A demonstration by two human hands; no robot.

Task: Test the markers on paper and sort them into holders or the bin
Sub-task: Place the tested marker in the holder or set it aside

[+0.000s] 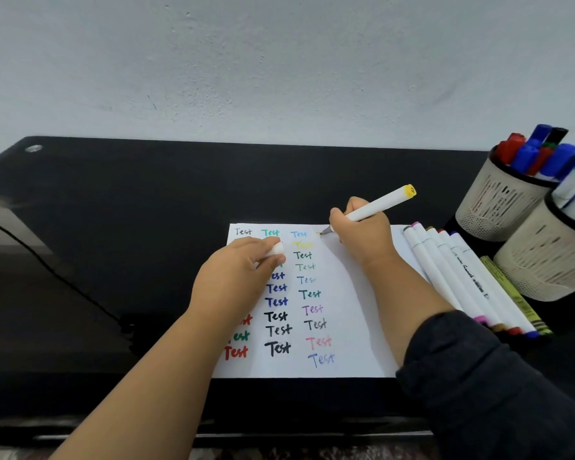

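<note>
A white sheet of paper [352, 310] lies on the black desk, covered with several coloured "Test" words in columns. My right hand [362, 232] grips a white marker with a yellow end [380, 202], its tip touching the paper at the top of a new column. My left hand [239, 270] rests on the paper's left part and holds a white cap [276, 250] between its fingers. Several white markers [458, 277] lie side by side at the paper's right edge. Two beige mesh holders stand at the right: the far holder [495, 207] with red and blue markers, the near holder [538, 263] with white ones.
The black desk [146, 210] stands against a pale wall. A yellow-green flat box [512, 293] lies beside the loose markers. A black cable [47, 263] runs down past the desk's left side. No bin is in view.
</note>
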